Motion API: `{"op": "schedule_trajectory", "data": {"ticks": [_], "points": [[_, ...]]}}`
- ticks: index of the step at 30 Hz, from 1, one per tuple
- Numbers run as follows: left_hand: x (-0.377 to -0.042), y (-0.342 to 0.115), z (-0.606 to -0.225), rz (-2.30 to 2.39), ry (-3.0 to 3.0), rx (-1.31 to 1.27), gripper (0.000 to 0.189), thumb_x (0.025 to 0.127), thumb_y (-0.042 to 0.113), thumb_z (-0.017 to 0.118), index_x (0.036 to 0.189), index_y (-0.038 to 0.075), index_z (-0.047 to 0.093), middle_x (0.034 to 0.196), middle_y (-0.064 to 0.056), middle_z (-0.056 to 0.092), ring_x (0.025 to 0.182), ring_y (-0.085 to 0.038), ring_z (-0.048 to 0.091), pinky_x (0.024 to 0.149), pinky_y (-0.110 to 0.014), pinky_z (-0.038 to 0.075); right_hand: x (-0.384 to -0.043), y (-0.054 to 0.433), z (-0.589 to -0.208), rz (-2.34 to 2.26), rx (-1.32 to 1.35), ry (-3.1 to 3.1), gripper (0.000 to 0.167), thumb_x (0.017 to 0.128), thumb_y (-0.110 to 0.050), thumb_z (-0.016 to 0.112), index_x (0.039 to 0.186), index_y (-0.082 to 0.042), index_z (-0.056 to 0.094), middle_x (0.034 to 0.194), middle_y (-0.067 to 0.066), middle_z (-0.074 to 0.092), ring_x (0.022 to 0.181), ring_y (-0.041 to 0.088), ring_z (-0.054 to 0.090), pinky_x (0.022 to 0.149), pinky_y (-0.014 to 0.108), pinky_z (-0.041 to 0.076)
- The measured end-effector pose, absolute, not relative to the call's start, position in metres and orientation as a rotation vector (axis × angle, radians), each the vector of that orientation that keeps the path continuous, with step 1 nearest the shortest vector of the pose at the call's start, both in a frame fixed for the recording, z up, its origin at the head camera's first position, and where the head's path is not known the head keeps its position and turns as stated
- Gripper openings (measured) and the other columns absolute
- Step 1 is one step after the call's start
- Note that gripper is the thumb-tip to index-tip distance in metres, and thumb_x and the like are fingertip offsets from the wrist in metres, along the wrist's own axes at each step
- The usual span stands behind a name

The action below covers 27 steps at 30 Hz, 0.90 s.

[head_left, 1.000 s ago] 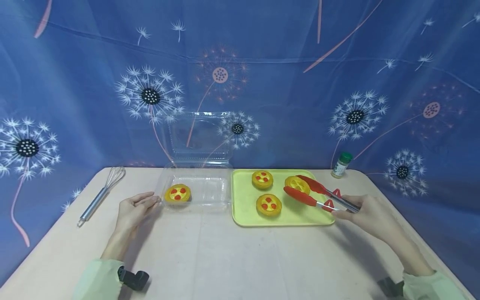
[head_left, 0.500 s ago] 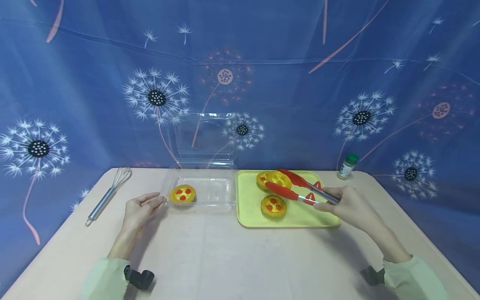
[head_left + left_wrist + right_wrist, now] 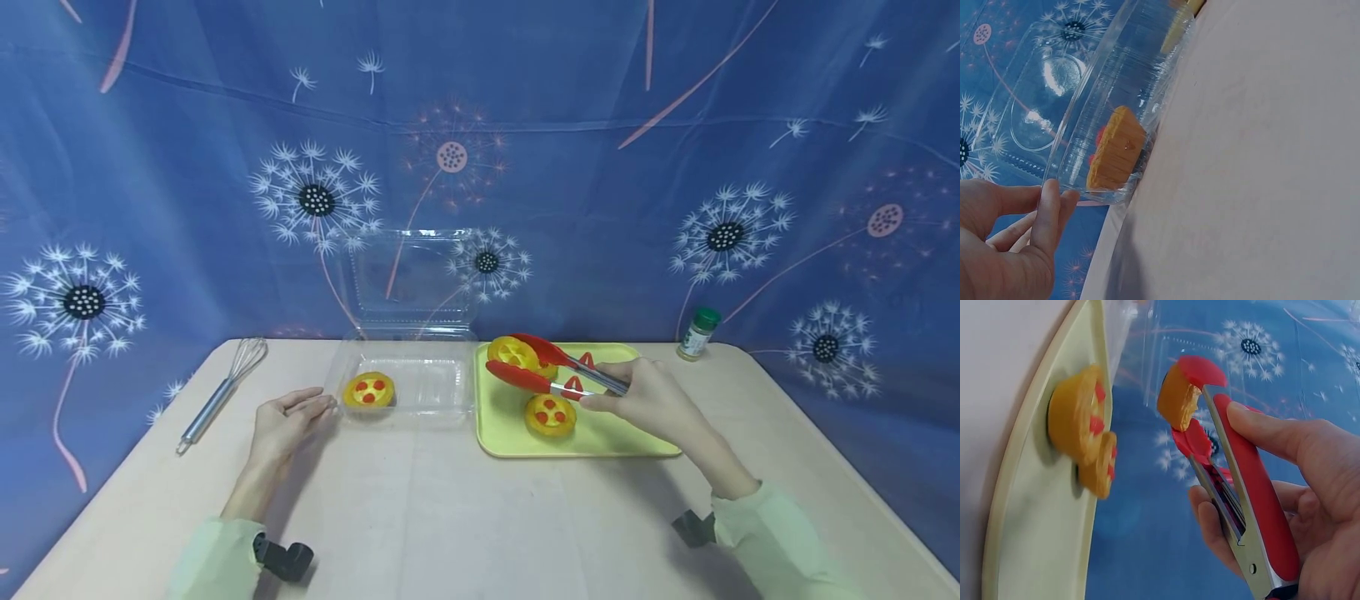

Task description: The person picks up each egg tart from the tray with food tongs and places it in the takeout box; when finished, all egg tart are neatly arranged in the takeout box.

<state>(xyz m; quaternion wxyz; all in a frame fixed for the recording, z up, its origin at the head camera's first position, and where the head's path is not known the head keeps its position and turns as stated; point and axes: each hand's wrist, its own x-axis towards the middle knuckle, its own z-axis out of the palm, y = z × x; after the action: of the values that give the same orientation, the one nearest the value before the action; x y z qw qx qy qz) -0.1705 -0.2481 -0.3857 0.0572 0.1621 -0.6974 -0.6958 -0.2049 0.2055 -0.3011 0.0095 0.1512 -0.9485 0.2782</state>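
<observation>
My right hand grips red-tipped metal tongs. Between the tips a yellow egg tart is held up in the air, over the left end of the yellow tray. Two more tarts with red dots lie on that tray: a near tart and a far one, the latter mostly hidden behind the tongs in the head view. At the left, my left hand pinches the rim of a clear plastic clamshell container between thumb and fingers. One tart sits in its left half.
The container's lid stands raised at the back against the blue dandelion curtain. A whisk lies at the table's left side. A green-capped shaker stands at the back right, beyond the tray.
My right hand has carried the tart in the tongs leftward across the tray, toward the container. My left hand keeps its hold on the rim. The head view has shifted slightly.
</observation>
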Motion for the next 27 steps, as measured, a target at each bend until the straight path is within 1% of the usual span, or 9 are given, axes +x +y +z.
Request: {"op": "schedule_trajectory", "data": {"ticks": [6,10,13,15,17,18,21,25,27], "points": [[-0.17,-0.248,-0.388,-2.096,-2.116,0.488,0.048,0.097,0.005,0.057,0.138,-0.015,0.041,0.107,-0.008,0.072,0.079,0.004,0.067,0.086,-0.019,0.058,-0.211,0.181,-0.304,0.895,0.514,-2.94,0.06,0.078,-0.033,0.082,0.127,-0.002,0.064,0.052,-0.006,0.031,0.045,0.012,0.026,0.039,0.021,0.018],[-0.17,-0.248,-0.388,-2.101,-2.105,0.476,0.047,0.097,0.003,0.056,0.137,-0.017,0.041,0.1,-0.001,0.073,0.079,0.004,0.067,0.086,-0.018,0.058,-0.216,0.162,-0.305,0.892,0.542,-2.93,0.056,0.077,-0.031,0.082,0.124,-0.004,0.067,0.052,-0.005,0.033,0.044,0.012,0.027,0.039,0.021,0.017],[-0.169,-0.248,-0.387,-2.09,-2.109,0.466,0.047,0.097,0.003,0.056,0.137,-0.017,0.041,0.098,0.0,0.073,0.079,0.004,0.066,0.086,-0.018,0.058,-0.221,0.148,-0.305,0.922,0.568,-2.946,0.057,0.077,-0.031,0.083,0.124,-0.003,0.067,0.054,-0.005,0.045,0.043,0.011,0.032,0.038,0.02,0.021],[-0.169,-0.247,-0.387,-2.084,-2.113,0.466,0.047,0.097,0.003,0.056,0.137,-0.017,0.041,0.1,-0.002,0.073,0.078,0.004,0.066,0.085,-0.017,0.058,-0.223,0.139,-0.306,0.934,0.565,-2.965,0.059,0.077,-0.032,0.083,0.125,-0.003,0.066,0.054,-0.004,0.049,0.042,0.011,0.034,0.038,0.019,0.022],[-0.17,-0.247,-0.387,-2.09,-2.108,0.471,0.047,0.097,0.004,0.056,0.137,-0.017,0.041,0.103,-0.005,0.073,0.078,0.004,0.066,0.086,-0.018,0.058,-0.225,0.131,-0.307,0.958,0.577,-2.983,0.055,0.077,-0.033,0.083,0.121,-0.002,0.068,0.055,-0.003,0.052,0.042,0.01,0.037,0.038,0.019,0.023],[-0.17,-0.247,-0.387,-2.096,-2.102,0.473,0.047,0.097,0.003,0.056,0.137,-0.017,0.041,0.103,-0.006,0.073,0.078,0.004,0.067,0.086,-0.018,0.058,-0.226,0.127,-0.308,0.976,0.576,-2.989,0.054,0.077,-0.032,0.083,0.12,-0.003,0.069,0.053,-0.003,0.048,0.041,0.011,0.036,0.038,0.019,0.023],[-0.17,-0.247,-0.388,-2.132,-2.07,0.467,0.048,0.097,0.002,0.056,0.138,-0.017,0.04,0.104,-0.008,0.073,0.078,0.003,0.067,0.087,-0.019,0.058,-0.229,0.117,-0.309,1.02,0.596,-2.997,0.038,0.078,-0.03,0.083,0.106,-0.008,0.072,0.049,-0.003,0.036,0.039,0.012,0.03,0.037,0.019,0.018],[-0.171,-0.248,-0.387,-2.138,-2.058,0.458,0.047,0.097,0.002,0.056,0.137,-0.017,0.04,0.103,-0.008,0.073,0.079,0.003,0.068,0.087,-0.019,0.058,-0.236,0.107,-0.312,1.03,0.657,-2.989,0.025,0.078,-0.028,0.084,0.093,-0.011,0.072,0.05,-0.004,0.034,0.04,0.012,0.026,0.039,0.02,0.015],[-0.171,-0.248,-0.387,-2.126,-2.066,0.465,0.047,0.097,0.002,0.056,0.137,-0.017,0.041,0.102,-0.007,0.073,0.078,0.003,0.068,0.087,-0.018,0.058,-0.24,0.101,-0.314,1.025,0.679,-2.988,0.027,0.077,-0.029,0.084,0.093,-0.009,0.074,0.05,-0.005,0.036,0.04,0.011,0.024,0.039,0.02,0.014]]}}
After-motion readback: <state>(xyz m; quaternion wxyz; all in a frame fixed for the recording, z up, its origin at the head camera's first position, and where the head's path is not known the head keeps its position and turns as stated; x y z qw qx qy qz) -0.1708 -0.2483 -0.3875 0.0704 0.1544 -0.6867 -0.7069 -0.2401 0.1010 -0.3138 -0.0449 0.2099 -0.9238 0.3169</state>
